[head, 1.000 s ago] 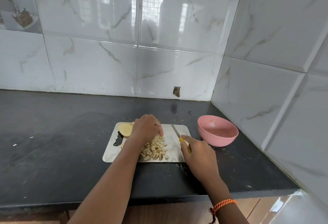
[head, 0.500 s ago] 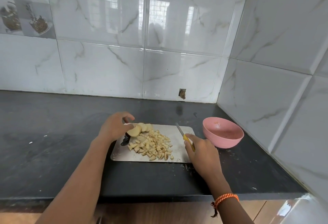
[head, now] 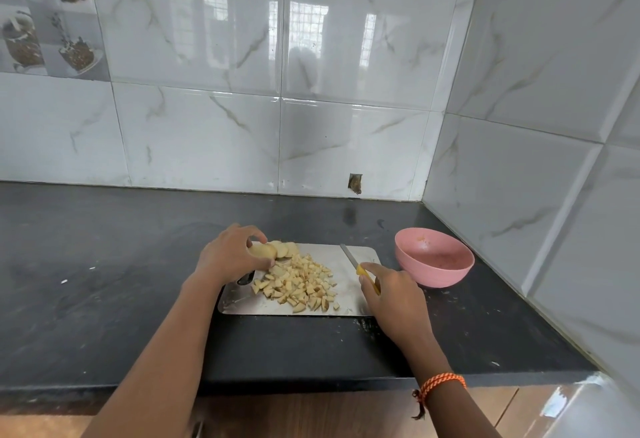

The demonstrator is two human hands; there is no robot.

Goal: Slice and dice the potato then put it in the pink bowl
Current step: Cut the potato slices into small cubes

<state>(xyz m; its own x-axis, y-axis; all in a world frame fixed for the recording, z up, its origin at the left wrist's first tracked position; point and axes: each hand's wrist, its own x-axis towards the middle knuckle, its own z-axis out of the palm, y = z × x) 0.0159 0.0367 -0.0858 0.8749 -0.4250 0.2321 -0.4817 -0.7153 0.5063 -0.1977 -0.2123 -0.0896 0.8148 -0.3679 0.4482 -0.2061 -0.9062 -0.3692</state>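
We start with the pale, uncut potato slices point(head: 282, 249), fanned at the far left corner of the shiny steel cutting board point(head: 349, 299); our left hand point(head: 230, 257) curls its fingers round the nearest slice point(head: 262, 251), thumb on top, and seems to be drawing it toward the cutting spot. Just in front lies a heap of small yellowish potato dice point(head: 298, 281), spread over the middle of the board, none of it in the bowl yet. We judge that the slices sit at the back so the front stays free for chopping.

Our right hand point(head: 393, 295) grips the yellow-handled knife point(head: 356, 264), forefinger along the top, with the narrow blade pointing away and resting low at the board's right side, clear of the other hand. The round pink bowl point(head: 434, 262) stands on the dark tabletop point(head: 104, 281) just beside the board's right edge, near for scooping.

The left palm hides part of the board's handle hole, the right hand covers most of the knife handle, and we cannot count the slices.
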